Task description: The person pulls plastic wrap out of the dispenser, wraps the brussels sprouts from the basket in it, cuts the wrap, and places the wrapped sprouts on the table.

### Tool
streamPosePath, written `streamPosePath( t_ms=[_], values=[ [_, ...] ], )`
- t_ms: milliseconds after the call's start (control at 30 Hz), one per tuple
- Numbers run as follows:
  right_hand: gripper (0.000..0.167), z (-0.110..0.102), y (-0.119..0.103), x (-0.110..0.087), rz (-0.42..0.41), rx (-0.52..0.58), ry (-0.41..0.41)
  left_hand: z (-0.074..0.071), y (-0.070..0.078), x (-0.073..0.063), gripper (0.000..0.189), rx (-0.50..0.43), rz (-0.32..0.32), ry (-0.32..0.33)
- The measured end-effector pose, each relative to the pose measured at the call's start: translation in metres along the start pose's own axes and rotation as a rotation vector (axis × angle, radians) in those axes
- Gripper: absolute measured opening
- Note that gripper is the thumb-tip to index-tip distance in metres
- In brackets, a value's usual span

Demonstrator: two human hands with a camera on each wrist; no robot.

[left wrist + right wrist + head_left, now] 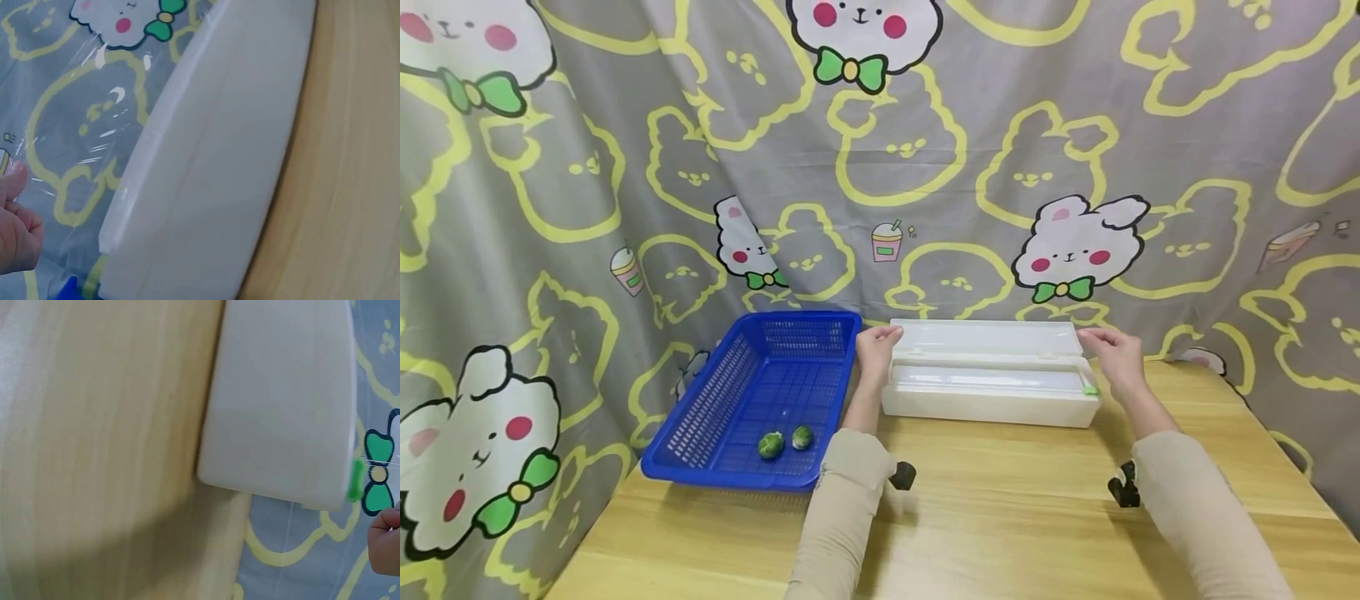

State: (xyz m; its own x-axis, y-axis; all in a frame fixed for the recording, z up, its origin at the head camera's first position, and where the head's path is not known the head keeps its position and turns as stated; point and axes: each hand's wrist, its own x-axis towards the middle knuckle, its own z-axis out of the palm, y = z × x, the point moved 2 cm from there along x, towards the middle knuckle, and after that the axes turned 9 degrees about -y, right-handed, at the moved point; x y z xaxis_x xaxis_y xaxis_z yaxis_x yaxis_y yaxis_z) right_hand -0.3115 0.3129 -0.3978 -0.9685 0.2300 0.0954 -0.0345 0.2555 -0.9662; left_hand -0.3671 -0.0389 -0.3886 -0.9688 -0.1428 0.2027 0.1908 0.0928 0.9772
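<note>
Two pinch grips hold clear film [97,149]: left hand [875,353] and right hand [1118,358], fingers curled. It looks light, limp, clingy, best taken by corners.

A person's beige-sleeved left arm [844,517] and right arm [1206,512] reach forward, angled inward. The left hand [876,352] and right hand [1114,357], well apart, each pinch thumb against curled fingers.

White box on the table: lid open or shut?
Open. The head view shows the lid raised behind the white box, exposing the pale roll inside.
</note>
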Motion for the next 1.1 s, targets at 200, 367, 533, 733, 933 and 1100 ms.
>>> streamPosePath(
  t_ms=[200,367,533,733,933,1100],
  values=[
    [0.017,-0.003,-0.014,-0.001,-0.042,0.064,0.031,-0.002,0.016,0.001,0.012,-0.076,0.005,0.000],
    [0.015,-0.005,-0.025,-0.002,-0.065,0.141,0.041,-0.003,0.023,0.002,0.012,-0.115,0.013,0.002],
    [0.010,-0.005,-0.033,-0.005,-0.047,0.240,0.073,-0.006,0.031,0.002,0.013,-0.122,0.037,-0.014],
    [0.008,-0.006,-0.043,-0.007,-0.039,0.278,0.084,-0.012,0.040,0.005,0.014,-0.070,0.024,-0.024],
    [0.006,-0.008,-0.055,-0.009,-0.073,0.292,0.080,-0.017,0.046,0.009,0.011,-0.051,0.021,-0.035],
    [0.005,-0.009,-0.063,-0.012,-0.089,0.318,0.083,-0.019,0.054,0.008,0.014,-0.060,0.008,-0.051]
  ],
)
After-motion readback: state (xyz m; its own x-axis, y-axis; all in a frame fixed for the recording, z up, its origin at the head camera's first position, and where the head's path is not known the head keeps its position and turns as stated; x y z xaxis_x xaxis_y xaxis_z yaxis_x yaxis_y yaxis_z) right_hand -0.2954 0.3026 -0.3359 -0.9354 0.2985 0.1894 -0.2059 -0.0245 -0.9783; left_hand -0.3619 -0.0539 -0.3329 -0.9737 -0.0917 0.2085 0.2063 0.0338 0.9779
